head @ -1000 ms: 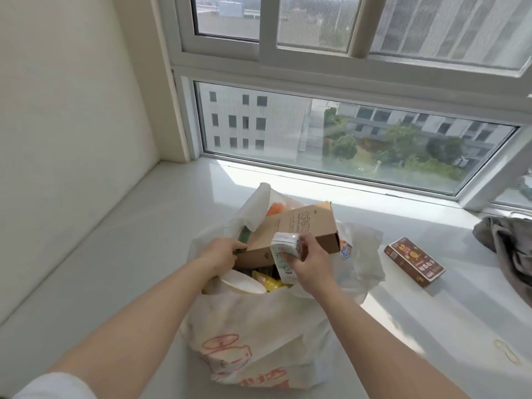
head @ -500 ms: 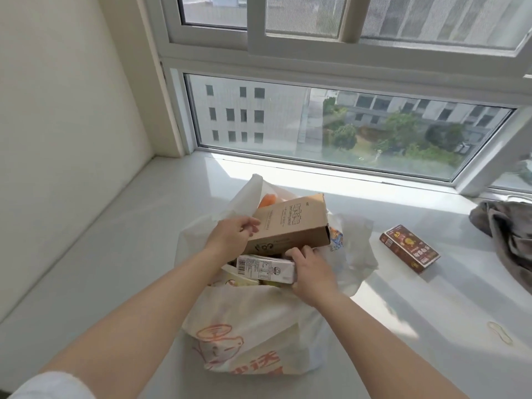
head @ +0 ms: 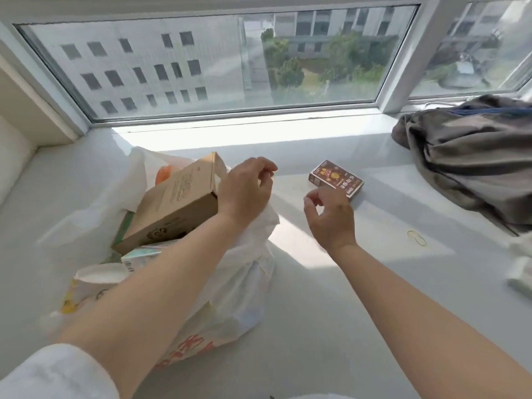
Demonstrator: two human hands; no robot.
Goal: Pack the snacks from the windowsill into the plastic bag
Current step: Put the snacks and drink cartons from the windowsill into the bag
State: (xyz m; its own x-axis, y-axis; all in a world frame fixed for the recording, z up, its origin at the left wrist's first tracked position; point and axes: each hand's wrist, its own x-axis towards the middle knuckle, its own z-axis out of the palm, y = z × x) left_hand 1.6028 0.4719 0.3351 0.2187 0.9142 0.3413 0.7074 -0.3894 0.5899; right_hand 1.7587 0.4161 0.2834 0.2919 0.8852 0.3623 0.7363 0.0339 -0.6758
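Note:
The white plastic bag [head: 239, 283] with orange print stands open on the windowsill [head: 316, 312]. A brown cardboard box [head: 178, 208] sticks out of it. Below that box lie a pale carton with a barcode [head: 141, 254] and a white round lid [head: 98, 276], and an orange packet [head: 164, 172] shows behind. A dark red snack box [head: 335, 178] lies flat on the sill to the right of the bag. My left hand [head: 247, 188] hovers over the bag's right rim, fingers loosely curled, holding nothing. My right hand [head: 331, 214] hangs just in front of the red box, also loosely curled around nothing.
A crumpled grey cloth [head: 475, 156] covers the sill's far right. A yellow rubber band [head: 416, 237] lies in front of it. Something white [head: 521, 272] sits at the right edge. The window [head: 230, 67] runs along the back and a wall [head: 14, 145] closes the left.
My right hand has let go of the pale carton, which now lies in the bag, and moved right toward the red box. My left hand has released the brown box and shifted right.

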